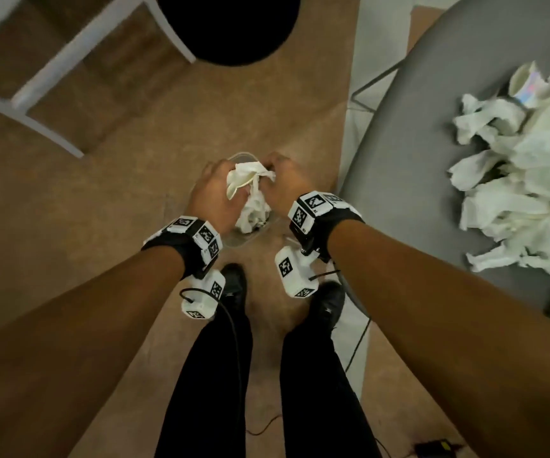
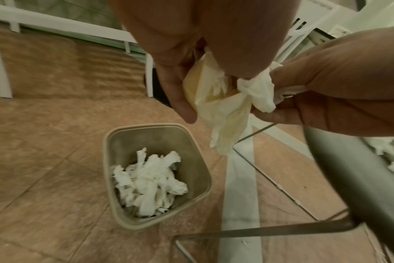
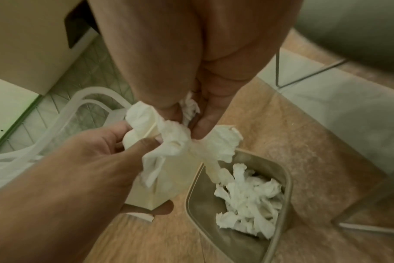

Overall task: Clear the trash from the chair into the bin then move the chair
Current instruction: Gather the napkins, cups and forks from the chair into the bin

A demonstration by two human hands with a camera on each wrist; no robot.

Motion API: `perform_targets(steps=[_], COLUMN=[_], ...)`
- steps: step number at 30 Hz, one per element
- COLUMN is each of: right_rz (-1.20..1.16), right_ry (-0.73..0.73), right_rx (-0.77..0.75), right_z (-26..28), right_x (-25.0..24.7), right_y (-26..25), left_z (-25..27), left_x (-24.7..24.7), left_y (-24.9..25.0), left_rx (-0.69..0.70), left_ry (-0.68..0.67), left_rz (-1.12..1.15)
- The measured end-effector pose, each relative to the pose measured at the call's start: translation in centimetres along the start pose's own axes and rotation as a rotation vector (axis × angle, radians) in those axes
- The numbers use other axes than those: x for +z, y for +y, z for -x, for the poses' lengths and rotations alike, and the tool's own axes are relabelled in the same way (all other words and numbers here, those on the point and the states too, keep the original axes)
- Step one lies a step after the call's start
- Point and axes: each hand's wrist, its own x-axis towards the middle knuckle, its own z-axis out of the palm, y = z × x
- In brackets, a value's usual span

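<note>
**A:** While both hands are hanging over the small beige plastic bin point(image 2: 156, 175), what exactly are they gripping?

**B:** They are sharing one wad of crumpled white tissue paper point(image 1: 248, 180). The left hand point(image 1: 212, 190) is curling its fingers round the creamy, bag-like part, and the right hand point(image 1: 288, 180) is pinching the twisted white end beside it, so the two hands are sitting close together, both clamped on the same bundle.

**A:** And the bin is lying where?

**B:** On the brown floor, straight below the hands at twelve o'clock from the person's black shoes point(image 1: 328, 304). More crumpled paper is already lying in its bottom.

**A:** Is much waiting on the chair?

**B:** Plenty. The grey round-seated chair point(image 1: 432, 127) is standing at about two o'clock, and a big heap of white crumpled paper point(image 1: 518, 180) is resting on its seat (a small printed scrap seems to be lying at the far edge, too blurred to name).

**A:** How is this stuff likely handling?

**B:** I am judging it feather-light, soft and squashable, prone to shedding loose pieces. Scooping from underneath and squeezing into a ball looks safer than pinching tips. The chair, by contrast, looks stiff; its seat rim or thin metal frame seems the place to take hold.
</note>
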Motion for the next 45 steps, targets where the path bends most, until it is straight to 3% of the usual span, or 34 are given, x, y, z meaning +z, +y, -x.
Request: perform_targets(steps=[8,12,16,24,28,33,36,38,42,45], right_rz=[0.047,0.124,0.139,0.119,-0.044,-0.311,-0.249,-0.119,0.239,0.337], right_ry=[-0.073,-0.068,-0.138,-0.165,-0.081,0.073,0.207,0.294,0.356,0.424], right_rx=[0.170,0.287,0.352,0.266,0.241,0.237,0.209,0.226,0.283,0.307], right_z=[-6.8,-9.2,-9.6,-7.9,-5.0,-0.1,4.0,7.4,14.2,16.8], right_x=[9.7,12.4,12.6,7.3,1.3,-8.4,-13.8,-16.8,-20.1,-21.0], right_y=[2.6,6.1,8.1,6.7,5.3,6.5,10.2,14.0,22.5,26.4], left_z=[-3.1,-4.9,-6.4,-6.0,-5.1,-3.9,-3.2,-2.2,0.6,2.0], left_x=[3.9,8.0,9.7,5.3,3.2,3.2,6.3,9.3,15.0,18.6], left_y=[-8.7,-9.9,-9.6,-5.5,0.4,12.1,18.6,22.8,30.4,34.5], left_rx=[-0.206,-0.267,-0.286,-0.175,-0.097,0.066,0.228,0.410,0.722,0.854], left_ry=[0.022,-0.068,-0.168,-0.276,-0.266,-0.248,-0.262,-0.278,-0.289,-0.305], left_rz=[0.091,0.071,-0.027,-0.198,-0.282,-0.318,-0.296,-0.261,-0.214,-0.271])
